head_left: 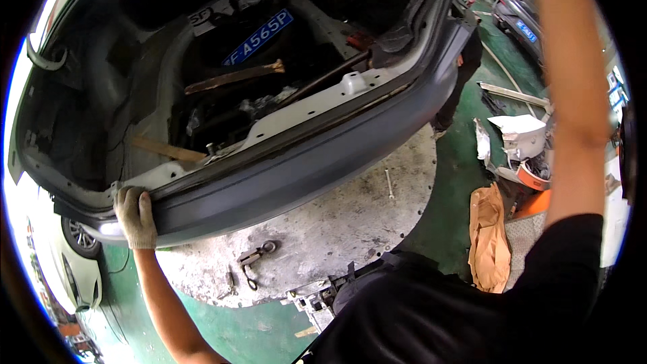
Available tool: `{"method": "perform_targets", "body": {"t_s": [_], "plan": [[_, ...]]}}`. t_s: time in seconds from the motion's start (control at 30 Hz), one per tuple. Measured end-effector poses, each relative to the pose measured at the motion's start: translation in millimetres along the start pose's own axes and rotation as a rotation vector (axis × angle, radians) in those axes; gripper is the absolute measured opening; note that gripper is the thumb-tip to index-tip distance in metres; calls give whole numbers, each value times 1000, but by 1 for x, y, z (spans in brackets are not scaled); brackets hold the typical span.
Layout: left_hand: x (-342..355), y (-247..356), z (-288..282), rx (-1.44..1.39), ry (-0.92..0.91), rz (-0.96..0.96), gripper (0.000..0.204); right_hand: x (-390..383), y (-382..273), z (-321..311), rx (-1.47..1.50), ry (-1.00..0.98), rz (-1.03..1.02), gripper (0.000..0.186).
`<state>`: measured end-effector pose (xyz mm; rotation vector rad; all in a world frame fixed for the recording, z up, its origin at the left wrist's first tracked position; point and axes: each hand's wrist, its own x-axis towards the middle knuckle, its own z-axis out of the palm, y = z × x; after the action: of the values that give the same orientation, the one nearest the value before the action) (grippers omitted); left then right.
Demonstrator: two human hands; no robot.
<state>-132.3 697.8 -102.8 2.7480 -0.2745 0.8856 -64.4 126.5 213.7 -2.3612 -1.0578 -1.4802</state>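
My left hand [135, 217], in a knit work glove, sits at the lower left of the frame with the fingers curled over the top edge of the grey rear bumper [303, 169] and closed on it right at its left end. That forearm comes up bare from the bottom edge, nearly straight, with the wrist bent a little toward the car. The bumper runs diagonally from my hand up to the upper right, hugging the open boot [222, 81], where a blue plate [259, 36] and a couple of wooden sticks [232, 76] lie inside. My right arm [573, 94] goes straight up along the right side and out past the top edge, so that hand is out of the picture and I can't tell what it's doing. Below the bumper there's a worn patch of grey floor [337, 222] with a few metal clamps [256, 256] lying on it, and crumpled brown paper [488, 236] at the lower right.
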Motion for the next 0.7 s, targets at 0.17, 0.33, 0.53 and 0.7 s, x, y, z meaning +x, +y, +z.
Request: {"method": "perform_targets", "body": {"t_s": [0.17,0.33,0.53,0.7], "plan": [[-6,0,-5,42,-25,-6,40,-203,-11,133,224,-482,205,47],[-10,0,-2,133,19,23,39,-267,-56,161,157,-329,291,52],[8,111,31,227,-136,291,118,-270,-69,166,189,-193,359,35],[13,144,29,332,-226,317,155,-273,-66,162,133,-200,348,33]]}}
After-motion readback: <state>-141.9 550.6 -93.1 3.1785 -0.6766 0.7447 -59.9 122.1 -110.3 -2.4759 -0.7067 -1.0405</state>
